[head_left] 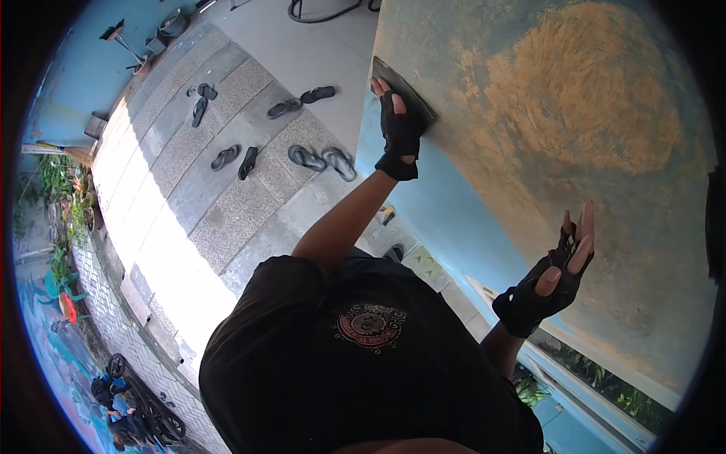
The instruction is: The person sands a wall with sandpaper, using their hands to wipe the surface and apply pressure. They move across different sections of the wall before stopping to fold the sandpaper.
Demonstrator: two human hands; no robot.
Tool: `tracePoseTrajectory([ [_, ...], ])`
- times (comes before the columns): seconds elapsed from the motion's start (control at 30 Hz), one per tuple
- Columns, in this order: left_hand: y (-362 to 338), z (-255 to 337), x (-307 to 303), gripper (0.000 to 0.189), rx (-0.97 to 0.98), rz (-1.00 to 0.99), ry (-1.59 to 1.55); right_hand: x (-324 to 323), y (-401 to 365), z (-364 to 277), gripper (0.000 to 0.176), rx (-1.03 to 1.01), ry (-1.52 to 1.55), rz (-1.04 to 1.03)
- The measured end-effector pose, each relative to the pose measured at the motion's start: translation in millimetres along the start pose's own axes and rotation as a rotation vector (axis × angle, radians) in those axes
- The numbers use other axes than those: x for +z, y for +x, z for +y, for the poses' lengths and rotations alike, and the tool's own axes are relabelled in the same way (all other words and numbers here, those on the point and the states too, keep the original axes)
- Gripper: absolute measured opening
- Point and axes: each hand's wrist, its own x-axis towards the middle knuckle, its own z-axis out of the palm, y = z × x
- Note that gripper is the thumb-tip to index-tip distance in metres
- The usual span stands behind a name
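My left hand (398, 125), in a black fingerless glove, presses a dark, flat rectangular pad (412, 94) against the edge of a painted panel (484, 163). Its fingers lie along the pad, and part of the pad is hidden under the palm. The panel is blue-grey with a big rough tan patch (590, 91) and smeared brown areas. Lower on the right, my right hand (550, 281) wears a matching glove. Its fingers are stretched out beside the panel's face, with nothing held in them.
Several sandals (306, 157) lie scattered on the tiled floor (227, 208) to the left. A broom (128, 45) leans by a blue wall with a metal pot (173, 24) near it. Potted plants (64, 181) and a bicycle (147, 408) are at the far left.
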Motion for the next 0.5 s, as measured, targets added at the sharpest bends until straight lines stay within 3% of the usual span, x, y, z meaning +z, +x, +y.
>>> tracePoseTrajectory([
  [0.03, 18.3, 4.3, -3.1, 0.071, -0.046, 0.031, -0.078, -3.3, -1.7, 3.3, 0.061, -0.005, 0.013, -0.015],
  [0.07, 20.0, -1.0, -3.6, 0.071, 0.005, 0.037, 0.035, -7.1, -4.6, 6.1, 0.061, -0.014, 0.045, -0.046],
  [0.2, -10.5, -9.6, -0.1, 0.072, 0.027, 0.037, 0.137, -14.4, -10.7, 22.0, 0.061, -0.058, 0.176, -0.14],
  [0.37, 13.7, 11.8, -7.2, 0.066, -0.195, 0.004, -0.409, -19.2, -8.9, 27.2, 0.061, -0.082, 0.251, -0.207],
  [0.5, 3.3, 12.7, -8.8, 0.068, -0.139, 0.036, -0.28, -23.2, -9.3, 30.2, 0.061, -0.113, 0.269, -0.226],
])
